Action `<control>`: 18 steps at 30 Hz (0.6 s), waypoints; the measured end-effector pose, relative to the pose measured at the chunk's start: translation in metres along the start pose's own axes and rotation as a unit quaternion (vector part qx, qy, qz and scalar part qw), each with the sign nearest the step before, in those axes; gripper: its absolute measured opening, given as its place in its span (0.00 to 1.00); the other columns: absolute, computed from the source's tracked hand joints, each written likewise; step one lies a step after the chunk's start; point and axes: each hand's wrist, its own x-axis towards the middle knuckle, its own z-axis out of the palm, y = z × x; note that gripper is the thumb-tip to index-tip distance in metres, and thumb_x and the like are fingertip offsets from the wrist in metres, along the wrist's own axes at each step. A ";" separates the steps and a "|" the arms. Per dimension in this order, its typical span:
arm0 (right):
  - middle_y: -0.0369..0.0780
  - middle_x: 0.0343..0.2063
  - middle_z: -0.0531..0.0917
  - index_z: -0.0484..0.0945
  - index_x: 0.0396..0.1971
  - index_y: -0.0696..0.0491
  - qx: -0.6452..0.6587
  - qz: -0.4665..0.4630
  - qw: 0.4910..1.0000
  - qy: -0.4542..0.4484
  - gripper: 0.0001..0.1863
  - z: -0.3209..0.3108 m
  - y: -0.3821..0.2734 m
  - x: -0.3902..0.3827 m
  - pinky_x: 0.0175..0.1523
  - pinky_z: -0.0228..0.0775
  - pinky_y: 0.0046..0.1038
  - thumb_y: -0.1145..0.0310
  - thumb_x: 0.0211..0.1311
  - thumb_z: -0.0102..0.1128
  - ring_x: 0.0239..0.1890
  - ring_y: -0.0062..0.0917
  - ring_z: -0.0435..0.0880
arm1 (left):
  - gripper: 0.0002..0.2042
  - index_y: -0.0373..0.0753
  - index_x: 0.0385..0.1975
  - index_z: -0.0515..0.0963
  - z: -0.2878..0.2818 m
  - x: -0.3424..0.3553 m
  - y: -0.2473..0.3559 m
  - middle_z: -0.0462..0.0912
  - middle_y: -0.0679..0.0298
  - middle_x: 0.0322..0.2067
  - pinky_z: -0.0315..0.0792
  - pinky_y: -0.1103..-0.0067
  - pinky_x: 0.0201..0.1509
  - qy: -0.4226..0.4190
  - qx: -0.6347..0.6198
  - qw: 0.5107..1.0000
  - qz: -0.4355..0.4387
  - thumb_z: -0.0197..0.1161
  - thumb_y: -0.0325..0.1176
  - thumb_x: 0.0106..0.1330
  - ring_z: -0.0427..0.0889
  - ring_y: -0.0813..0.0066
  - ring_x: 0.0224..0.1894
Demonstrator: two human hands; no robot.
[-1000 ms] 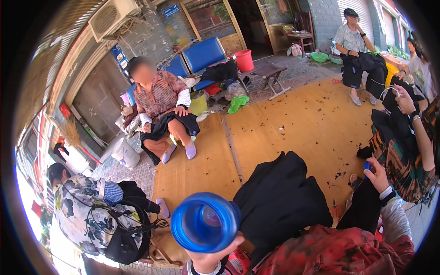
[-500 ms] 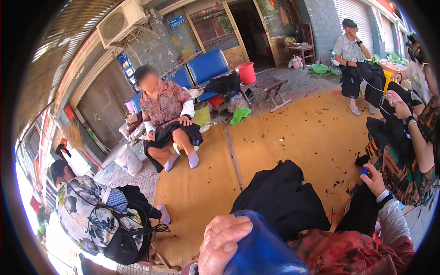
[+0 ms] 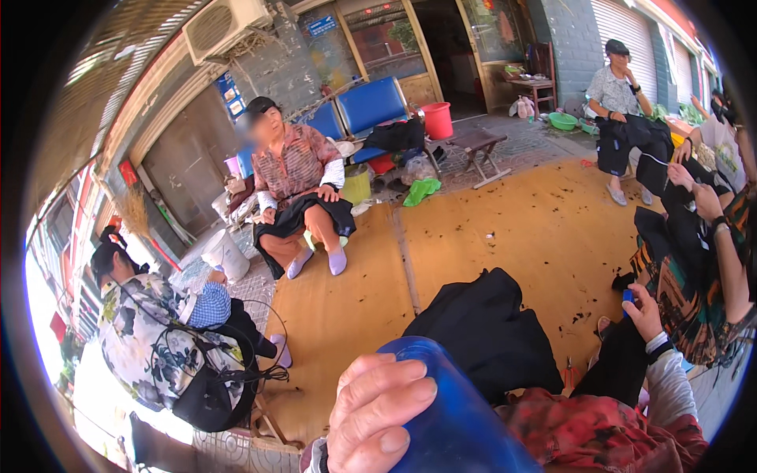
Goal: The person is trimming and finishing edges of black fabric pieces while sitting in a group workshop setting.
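Observation:
My left hand [image 3: 378, 414] is wrapped round a large translucent blue plastic bottle [image 3: 449, 418], held close at the bottom of the view; its lower part is cut off by the edge. Out to the right, my right hand [image 3: 646, 314] pinches a small blue object [image 3: 628, 301] that looks like a cap. Just beyond the bottle lies a heap of black cloth [image 3: 485, 331]. Red-handled scissors or pliers [image 3: 570, 374] show between the cloth and my dark trouser leg.
An orange-brown mat [image 3: 520, 221] strewn with dark scraps covers the ground. A person [image 3: 296, 169] sits opposite with black cloth; another [image 3: 158, 339] is at left. More people [image 3: 623, 94] sit at right. Blue chairs [image 3: 371, 106], a red bucket [image 3: 436, 120] and a stool [image 3: 477, 146] stand behind.
The bottle has tilted a little and sits slightly higher in view. The person opposite has turned their head, and the person at left has moved an arm. My right hand stays much the same.

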 end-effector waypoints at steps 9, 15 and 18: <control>0.36 0.40 0.72 0.67 0.49 0.56 0.039 -0.027 0.999 0.020 0.19 -0.006 0.017 -0.002 0.48 0.63 0.21 0.75 0.56 0.54 0.41 0.20 0.70 | 0.27 0.29 0.46 0.65 -0.020 -0.003 -0.009 0.71 0.42 0.47 0.69 0.59 0.46 -0.071 -0.022 0.997 0.029 0.69 0.31 0.47 0.75 0.48 0.44; 0.36 0.44 0.71 0.67 0.50 0.56 0.041 -0.022 0.999 0.018 0.20 -0.004 0.016 0.000 0.51 0.62 0.22 0.76 0.56 0.53 0.45 0.21 0.70 | 0.37 0.31 0.53 0.62 -0.026 -0.013 -0.017 0.71 0.42 0.47 0.68 0.60 0.47 -0.043 -0.030 0.999 0.006 0.73 0.35 0.42 0.75 0.49 0.45; 0.36 0.43 0.71 0.67 0.50 0.56 0.053 -0.021 0.998 0.018 0.19 -0.007 0.030 0.001 0.51 0.62 0.21 0.76 0.56 0.53 0.45 0.20 0.70 | 0.38 0.31 0.53 0.62 -0.029 -0.016 -0.020 0.71 0.42 0.47 0.68 0.61 0.47 -0.038 -0.009 0.999 -0.005 0.74 0.37 0.41 0.76 0.50 0.44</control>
